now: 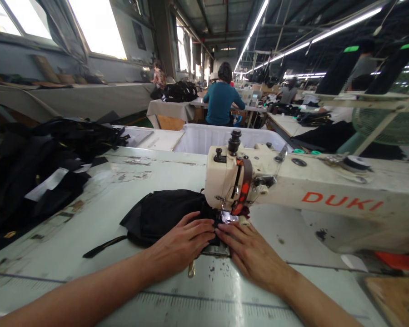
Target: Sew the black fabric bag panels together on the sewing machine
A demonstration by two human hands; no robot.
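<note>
A black fabric piece [167,209], which looks like a small bag or pouch, lies on the sewing table at the needle of the sewing machine [225,181]. A dark strap [104,246] sticks out from its left side, and a gold-coloured metal tab [191,269] shows below my left wrist. My left hand [187,240] rests on the fabric with its fingers stretched out towards the presser foot. Close by on the right, my right hand [248,247] lies flat with extended fingers at the fabric's edge, just below the lit presser foot [227,218]. Both fingertips partly cover the fabric.
A heap of black pieces [54,172] with white labels covers the table's left side. Behind the machine stands a white plastic bin [221,131]. A printed ruler [204,302] runs along the front. A person in a blue top [221,102] sits further back; a green fan [385,125] stands right.
</note>
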